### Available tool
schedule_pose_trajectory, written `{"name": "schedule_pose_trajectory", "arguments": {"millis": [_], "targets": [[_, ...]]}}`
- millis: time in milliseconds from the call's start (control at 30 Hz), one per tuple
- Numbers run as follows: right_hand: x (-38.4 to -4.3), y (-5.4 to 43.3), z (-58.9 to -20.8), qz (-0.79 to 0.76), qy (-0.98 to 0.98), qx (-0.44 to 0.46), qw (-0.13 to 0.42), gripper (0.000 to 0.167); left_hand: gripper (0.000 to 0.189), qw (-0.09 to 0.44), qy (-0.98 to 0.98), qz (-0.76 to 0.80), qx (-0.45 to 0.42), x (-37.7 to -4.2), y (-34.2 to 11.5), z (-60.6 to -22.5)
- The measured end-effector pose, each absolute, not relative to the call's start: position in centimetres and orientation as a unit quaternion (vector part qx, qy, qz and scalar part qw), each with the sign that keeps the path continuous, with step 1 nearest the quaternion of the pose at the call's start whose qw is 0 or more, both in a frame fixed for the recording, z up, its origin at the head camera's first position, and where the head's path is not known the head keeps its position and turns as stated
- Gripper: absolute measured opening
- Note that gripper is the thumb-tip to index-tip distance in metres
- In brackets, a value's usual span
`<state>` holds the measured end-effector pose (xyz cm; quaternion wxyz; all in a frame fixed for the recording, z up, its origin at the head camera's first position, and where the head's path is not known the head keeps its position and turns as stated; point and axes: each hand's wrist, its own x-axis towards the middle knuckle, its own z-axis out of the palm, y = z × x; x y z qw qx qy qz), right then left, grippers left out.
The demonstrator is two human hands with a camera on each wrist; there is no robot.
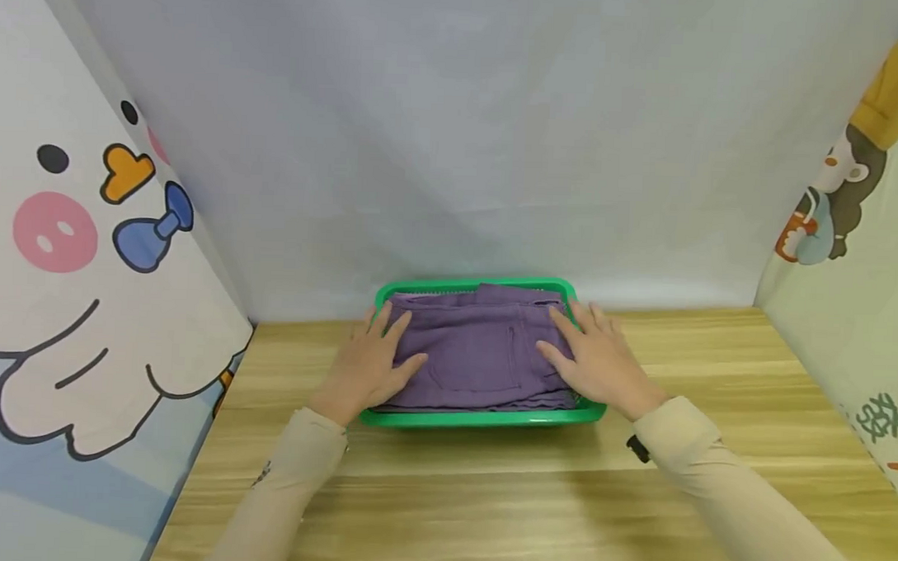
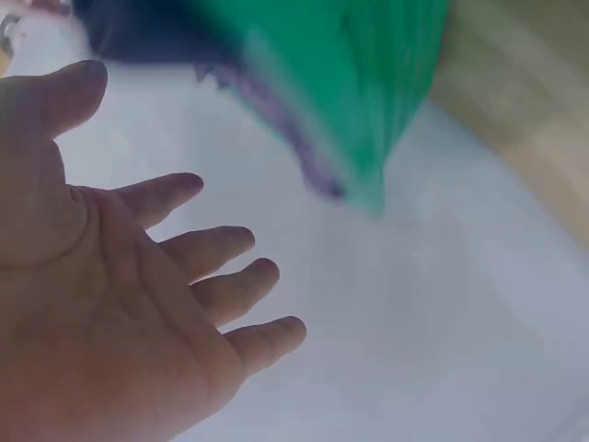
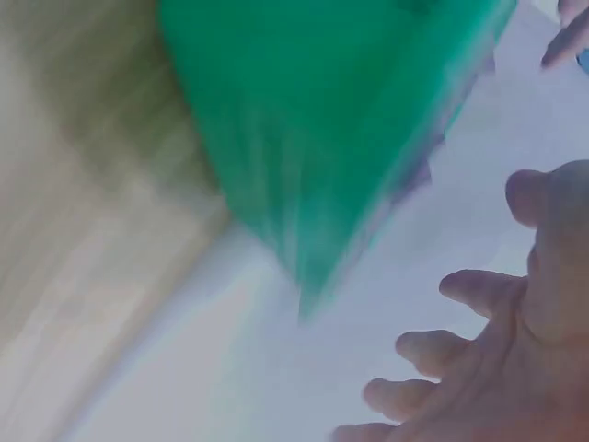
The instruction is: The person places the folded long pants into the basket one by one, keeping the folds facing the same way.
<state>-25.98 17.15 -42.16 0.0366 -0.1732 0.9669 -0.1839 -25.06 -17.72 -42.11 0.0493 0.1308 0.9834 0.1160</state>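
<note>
A green plastic basket (image 1: pixel 481 418) stands on the table near the back wall. Folded purple pants (image 1: pixel 476 356) fill it, with a pocket and seams showing on top. My left hand (image 1: pixel 368 364) hovers by the basket's left end, fingers spread, thumb over the cloth. Over the right end my right hand (image 1: pixel 595 356) is spread in the same way. Both wrist views show the palms with nothing held: the left hand (image 2: pixel 129 276) lies apart from the basket's green side (image 2: pixel 322 74), and the right hand (image 3: pixel 488 341) is likewise apart from it.
The wood-grain table (image 1: pixel 485 513) runs up to a plain pale back curtain (image 1: pixel 461 149). Cartoon-printed sheets, a white bird (image 1: pixel 85 284) at left and a figure in a yellow hat (image 1: pixel 842 187) at right, flank the table.
</note>
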Motion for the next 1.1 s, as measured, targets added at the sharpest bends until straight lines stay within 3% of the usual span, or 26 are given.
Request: {"name": "schedule_pose_trajectory", "arguments": {"millis": [233, 533, 1100], "targets": [[-23.4, 24.5, -38.5, -0.169, 0.979, -0.109, 0.032, 0.081, 0.080, -0.004, 0.984, 0.130, 0.119, -21.7, -22.3, -38.9], [-19.1, 31.9, -36.8, -0.129, 0.990, -0.060, -0.007, 0.082, 0.086, 0.000, 0.989, 0.123, 0.081, -18.2, -25.4, -38.0], [-15.8, 33.6, -37.8, -0.117, 0.992, -0.045, -0.011, 0.083, 0.097, -0.016, 0.995, 0.096, 0.038, -14.8, -29.3, -38.5]]}}
